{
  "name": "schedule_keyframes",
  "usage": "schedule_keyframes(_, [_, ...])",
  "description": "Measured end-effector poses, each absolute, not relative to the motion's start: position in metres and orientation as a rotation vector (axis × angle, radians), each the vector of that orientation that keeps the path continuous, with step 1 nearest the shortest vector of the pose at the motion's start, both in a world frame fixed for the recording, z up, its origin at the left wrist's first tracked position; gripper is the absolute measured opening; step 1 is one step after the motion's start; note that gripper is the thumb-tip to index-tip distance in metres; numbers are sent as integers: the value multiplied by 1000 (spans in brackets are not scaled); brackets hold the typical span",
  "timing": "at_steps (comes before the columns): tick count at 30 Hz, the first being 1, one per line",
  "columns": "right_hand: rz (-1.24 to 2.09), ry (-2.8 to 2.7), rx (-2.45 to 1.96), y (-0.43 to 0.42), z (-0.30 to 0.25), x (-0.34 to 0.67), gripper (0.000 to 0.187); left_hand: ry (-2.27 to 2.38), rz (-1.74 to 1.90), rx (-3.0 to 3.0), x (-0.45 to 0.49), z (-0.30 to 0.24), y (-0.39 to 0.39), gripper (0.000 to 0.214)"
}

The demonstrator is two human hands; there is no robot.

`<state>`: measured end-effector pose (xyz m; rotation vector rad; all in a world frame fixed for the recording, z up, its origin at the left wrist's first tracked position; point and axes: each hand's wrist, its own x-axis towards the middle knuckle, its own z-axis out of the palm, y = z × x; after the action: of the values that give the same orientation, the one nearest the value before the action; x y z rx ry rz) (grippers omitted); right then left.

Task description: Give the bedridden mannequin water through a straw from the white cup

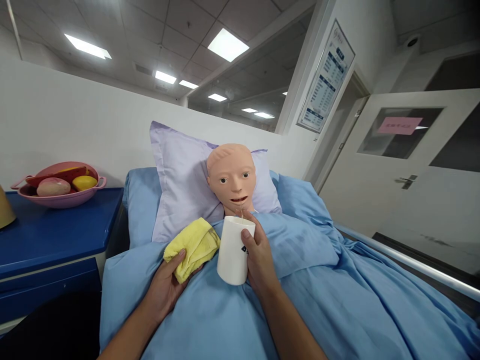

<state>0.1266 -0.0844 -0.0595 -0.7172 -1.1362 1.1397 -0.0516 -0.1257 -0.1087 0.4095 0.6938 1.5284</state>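
My left hand (pixel 170 285) holds a folded yellow towel (pixel 195 245), thumb on top and fingers beneath it. In my right hand (pixel 262 255) is a white cup (pixel 231 257) with small dark print, gripped around its right side. The cup is upright, slightly tilted, just below the chin of a manikin head (pixel 232 175) whose mouth is parted. A thin clear strand runs from the mouth down to the cup's rim; I cannot tell whether it is liquid or a straw. The cup's inside is mostly hidden.
The head rests on a lilac pillow (pixel 183 175), with a blue quilt (pixel 300 250) drawn up to its neck. A pink basket (pixel 63 200) of fruit stands on the blue bedside cabinet (pixel 93 225) at left. A bed rail (pixel 408 261) runs along the right, near a door (pixel 375 195).
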Motion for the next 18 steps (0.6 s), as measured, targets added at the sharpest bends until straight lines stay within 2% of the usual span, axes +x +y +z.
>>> schedule_keyframes(18, [1138,-1120,-743,-84,-60,127,66,681,1526,402,-53,-111,-125,44])
